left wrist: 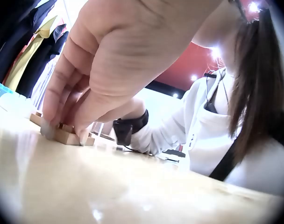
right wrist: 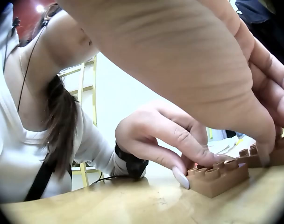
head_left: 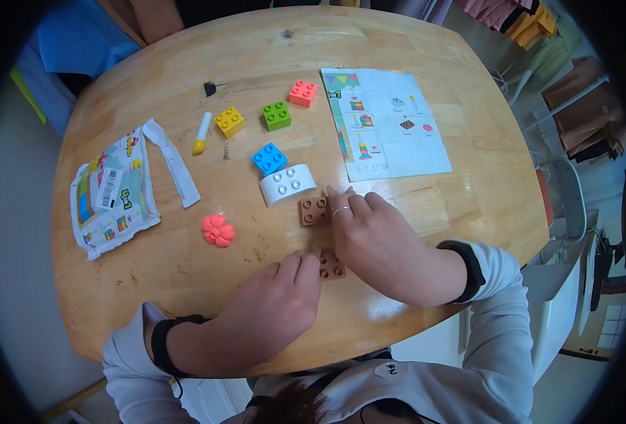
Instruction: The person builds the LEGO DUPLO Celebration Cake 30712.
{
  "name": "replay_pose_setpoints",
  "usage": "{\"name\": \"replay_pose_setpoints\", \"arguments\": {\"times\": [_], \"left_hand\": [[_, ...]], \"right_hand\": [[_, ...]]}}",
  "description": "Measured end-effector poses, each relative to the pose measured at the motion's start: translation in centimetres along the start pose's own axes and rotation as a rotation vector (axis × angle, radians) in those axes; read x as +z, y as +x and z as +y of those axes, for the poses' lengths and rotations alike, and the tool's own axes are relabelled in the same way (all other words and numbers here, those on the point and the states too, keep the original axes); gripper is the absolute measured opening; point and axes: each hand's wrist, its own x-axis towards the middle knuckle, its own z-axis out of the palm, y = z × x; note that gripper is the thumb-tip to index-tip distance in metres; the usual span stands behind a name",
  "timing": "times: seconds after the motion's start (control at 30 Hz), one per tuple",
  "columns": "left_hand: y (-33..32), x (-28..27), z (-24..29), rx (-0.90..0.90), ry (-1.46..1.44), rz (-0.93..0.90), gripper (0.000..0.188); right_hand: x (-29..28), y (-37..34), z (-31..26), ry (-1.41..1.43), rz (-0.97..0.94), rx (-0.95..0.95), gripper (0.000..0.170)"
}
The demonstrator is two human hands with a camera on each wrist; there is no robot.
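Two brown building bricks with round studs lie on the wooden table in front of the person. The left hand (head_left: 278, 297) pinches the left end of the nearer brown brick (head_left: 333, 266). With its fingertips, the right hand (head_left: 391, 247) grips the right end of the farther brown brick (head_left: 313, 212), hiding part of it. In the right wrist view, the left thumb and fingers hold the nearer brick (right wrist: 221, 182), studs up. Just beyond the farther brick sits a white arched brick (head_left: 288, 185), touching a blue brick (head_left: 268, 160).
Farther back lie green (head_left: 276, 116), yellow (head_left: 229, 122) and coral (head_left: 303, 93) bricks and a white-and-yellow candle-like piece (head_left: 201, 133). A coral flower (head_left: 217, 230) is left of the hands, near an opened package (head_left: 115, 194). An instruction sheet (head_left: 415, 127) lies back right.
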Motion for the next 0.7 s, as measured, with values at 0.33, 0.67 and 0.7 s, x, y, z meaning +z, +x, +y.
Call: {"name": "replay_pose_setpoints", "arguments": {"times": [0.33, 0.67, 0.7], "left_hand": [[0.4, 0.4, -1.1, -0.059, -0.087, -0.028, 0.032], [0.3, 1.0, -0.4, 0.009, 0.036, 0.011, 0.033], [0.2, 1.1, -0.3, 0.010, 0.044, 0.021, 0.033]], "right_hand": [[-0.1, 0.9, 2.5, 0.174, 0.047, -0.092, 0.020], [2.6, -0.2, 1.7, 0.489, 0.382, -0.067, 0.036], [2.6, -0.3, 1.6, 0.456, 0.397, -0.066, 0.035]]}}
